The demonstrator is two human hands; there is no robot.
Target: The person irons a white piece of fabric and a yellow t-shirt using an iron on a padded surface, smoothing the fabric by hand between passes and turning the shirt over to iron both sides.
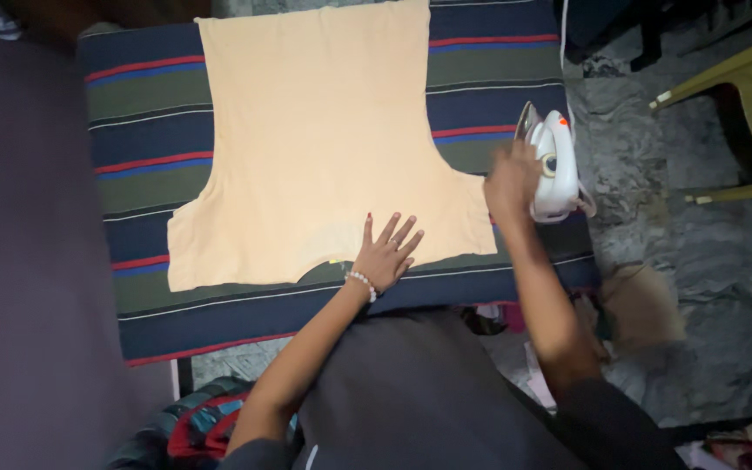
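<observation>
A pale peach shirt (324,130) lies flat on a table covered with a striped blue, green and red cloth (145,130). My left hand (385,254) rests palm down, fingers spread, on the shirt's near edge by the neckline; a bead bracelet circles its wrist. A white iron (557,165) stands on its heel at the right edge of the cloth. My right hand (511,183) is on the iron's left side at the handle, blurred, and its grip cannot be made out.
An olive plastic chair (741,96) stands on the stone floor at the right. The iron's white cord (562,43) runs up past the table's far right corner. Bags and clothes (202,426) lie under the table's near side.
</observation>
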